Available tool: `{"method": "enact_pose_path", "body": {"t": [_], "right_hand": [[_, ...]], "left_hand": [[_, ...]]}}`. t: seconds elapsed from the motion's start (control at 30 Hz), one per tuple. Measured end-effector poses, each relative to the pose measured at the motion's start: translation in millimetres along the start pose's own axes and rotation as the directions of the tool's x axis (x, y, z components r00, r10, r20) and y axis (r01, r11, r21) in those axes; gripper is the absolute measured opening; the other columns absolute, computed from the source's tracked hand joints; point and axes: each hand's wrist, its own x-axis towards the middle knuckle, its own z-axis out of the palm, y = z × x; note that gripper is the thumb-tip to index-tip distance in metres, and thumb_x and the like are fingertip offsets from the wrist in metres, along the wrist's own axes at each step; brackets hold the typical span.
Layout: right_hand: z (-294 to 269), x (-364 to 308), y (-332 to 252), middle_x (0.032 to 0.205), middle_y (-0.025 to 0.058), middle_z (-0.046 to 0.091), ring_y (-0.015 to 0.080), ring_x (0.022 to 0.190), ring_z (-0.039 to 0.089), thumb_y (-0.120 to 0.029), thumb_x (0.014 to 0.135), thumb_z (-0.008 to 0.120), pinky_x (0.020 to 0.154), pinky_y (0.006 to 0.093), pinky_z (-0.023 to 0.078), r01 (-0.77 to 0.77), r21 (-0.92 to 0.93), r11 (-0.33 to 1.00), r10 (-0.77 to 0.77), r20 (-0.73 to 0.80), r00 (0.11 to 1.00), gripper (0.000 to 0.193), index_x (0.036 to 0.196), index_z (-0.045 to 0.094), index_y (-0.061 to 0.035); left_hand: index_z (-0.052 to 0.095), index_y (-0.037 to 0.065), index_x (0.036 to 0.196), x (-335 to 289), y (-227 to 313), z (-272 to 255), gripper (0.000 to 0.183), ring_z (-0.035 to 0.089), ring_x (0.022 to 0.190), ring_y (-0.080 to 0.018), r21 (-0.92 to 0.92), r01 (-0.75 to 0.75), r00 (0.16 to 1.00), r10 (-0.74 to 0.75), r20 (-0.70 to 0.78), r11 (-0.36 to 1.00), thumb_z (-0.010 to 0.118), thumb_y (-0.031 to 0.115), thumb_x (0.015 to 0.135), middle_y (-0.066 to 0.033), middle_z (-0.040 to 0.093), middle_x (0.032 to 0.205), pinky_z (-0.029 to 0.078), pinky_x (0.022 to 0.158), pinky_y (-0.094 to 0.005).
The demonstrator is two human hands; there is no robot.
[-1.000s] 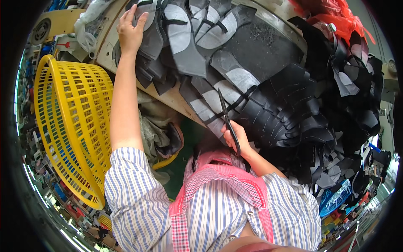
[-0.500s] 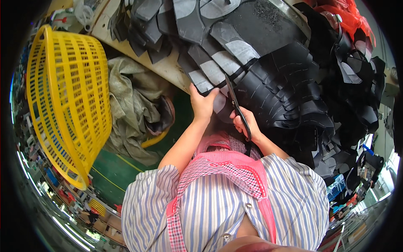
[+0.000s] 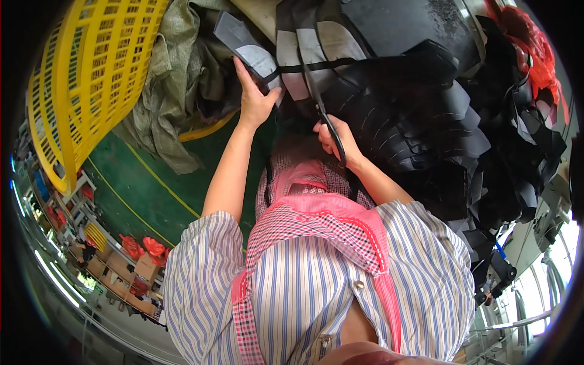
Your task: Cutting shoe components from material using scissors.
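My left hand [image 3: 258, 102] grips a black piece with a pale grey patch [image 3: 254, 58], thumb on its near edge and fingers along its left side. A dark strip crosses it and runs on over neighbouring pieces [image 3: 310, 45] to the right. In my right hand [image 3: 339, 140] is a pair of scissors [image 3: 320, 104] with black handles, fingers wrapped round them. Its blades point up and lie over the joined pieces near the strip; whether they are apart, I cannot tell. Right of the scissors spreads a large heap of layered black pieces [image 3: 407, 121].
A yellow plastic basket [image 3: 64, 121] stands at the left, beside a crumpled grey-green woven sack [image 3: 161, 91]. Further black pieces and a red plastic bag [image 3: 538, 58] are at the right. A dark worn board [image 3: 401, 27] lies at the back. Green floor [image 3: 152, 188] shows at the left.
My left hand has moved left with the grey-patched piece, which now slants away from its neighbours. The scissors stay in my right hand. The whole view has shifted.
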Motion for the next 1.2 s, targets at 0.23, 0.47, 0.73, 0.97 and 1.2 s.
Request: {"method": "enact_pose_path", "body": {"t": [0.23, 0.47, 0.73, 0.97, 1.2], "right_hand": [[37, 20, 16, 0.057, -0.0041, 0.037, 0.0047, 0.044, 0.032, -0.048, 0.08, 0.047, 0.04, 0.0196, 0.028, -0.089, -0.034, 0.995, 0.093, 0.116, 0.989, 0.046, 0.085, 0.047, -0.0022], [81, 32, 15, 0.064, -0.0024, 0.039, 0.0065, 0.054, 0.037, -0.052, 0.079, 0.045, 0.048, 0.0193, 0.034, -0.052, -0.1, 0.994, 0.053, 0.002, 0.999, 0.052, 0.091, 0.046, -0.0016], [109, 28, -13, 0.065, 0.0211, 0.053, 0.0382, 0.068, 0.054, -0.045, 0.07, 0.057, 0.06, 0.0424, 0.04, -0.126, -0.589, 0.799, -0.135, -0.38, 0.915, 0.048, 0.076, 0.046, 0.0012], [89, 18, 12, 0.054, 0.0128, 0.045, 0.0178, 0.051, 0.044, -0.037, 0.072, 0.058, 0.052, 0.0313, 0.038, 0.029, -0.335, 0.942, -0.141, -0.313, 0.939, 0.039, 0.072, 0.049, 0.0012], [51, 13, 31, 0.054, 0.0074, 0.042, 0.0166, 0.054, 0.044, -0.043, 0.075, 0.052, 0.053, 0.0308, 0.038, -0.026, -0.275, 0.961, -0.062, -0.308, 0.949, 0.044, 0.075, 0.046, 0.0011]], "left_hand": [[0.049, 0.007, 0.107, 3, 29, -23, 0.046, 0.054, 0.088, -0.0313, 0.299, -0.18, 0.982, 0.187, 0.004, 0.937, 0.045, -0.008, 0.064, -0.0134, 0.055, 0.095, 0.044, 0.074, -0.033], [0.045, 0.004, 0.101, 8, 39, -34, 0.037, 0.055, 0.067, -0.0247, 0.262, -0.102, 0.987, 0.13, -0.094, 0.96, 0.049, -0.003, 0.065, -0.0096, 0.055, 0.086, 0.043, 0.059, -0.0303], [0.049, 0.006, 0.091, 9, 57, -43, 0.025, 0.053, 0.06, -0.0233, 0.201, -0.107, 0.994, 0.105, 0.02, 0.974, 0.048, -0.001, 0.067, -0.0078, 0.055, 0.08, 0.041, 0.054, -0.0301], [0.06, 0.002, 0.086, 50, 4, -52, 0.027, 0.051, 0.078, -0.0315, 0.391, -0.089, 0.989, 0.034, 0.145, 0.916, 0.052, 0.025, 0.074, -0.0176, 0.052, 0.081, 0.041, 0.069, -0.0366], [0.051, -0.002, 0.072, 25, 17, -13, 0.031, 0.05, 0.066, -0.0326, 0.303, -0.125, 0.991, 0.101, 0.092, 0.945, 0.068, 0.022, 0.061, -0.015, 0.048, 0.071, 0.041, 0.056, -0.0373]]}}
